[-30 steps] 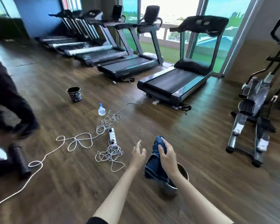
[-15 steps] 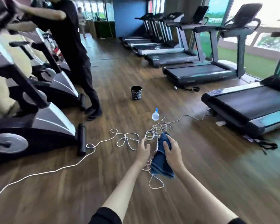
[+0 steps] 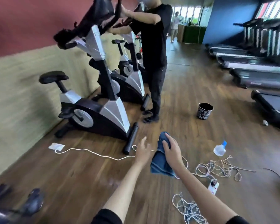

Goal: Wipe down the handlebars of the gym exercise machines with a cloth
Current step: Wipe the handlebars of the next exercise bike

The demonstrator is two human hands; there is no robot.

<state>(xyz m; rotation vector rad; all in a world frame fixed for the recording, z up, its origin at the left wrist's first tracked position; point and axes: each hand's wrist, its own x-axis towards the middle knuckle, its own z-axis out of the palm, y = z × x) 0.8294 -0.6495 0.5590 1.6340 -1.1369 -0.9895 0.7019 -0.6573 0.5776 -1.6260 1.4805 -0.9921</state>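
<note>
My right hand (image 3: 171,151) grips a folded dark blue cloth (image 3: 160,162) that hangs from it over the wooden floor. Just left of the cloth, my left hand (image 3: 142,151) is open with fingers apart and holds nothing. A black and silver exercise bike (image 3: 102,109) stands ahead on the left by the wall. Its black handlebars (image 3: 94,25) are high up at the top of the view, blurred, well above both hands.
A person in black (image 3: 152,50) stands at a second bike (image 3: 129,78), hands on its console. A black bucket (image 3: 204,110), a spray bottle (image 3: 220,148), tangled white cord (image 3: 217,168) and a power strip (image 3: 213,185) lie on the floor. Treadmills (image 3: 257,70) line the right side.
My view has swung left from the treadmills to the exercise bikes and the person in black. My right hand still holds the cloth; my left hand stays open beside it.
</note>
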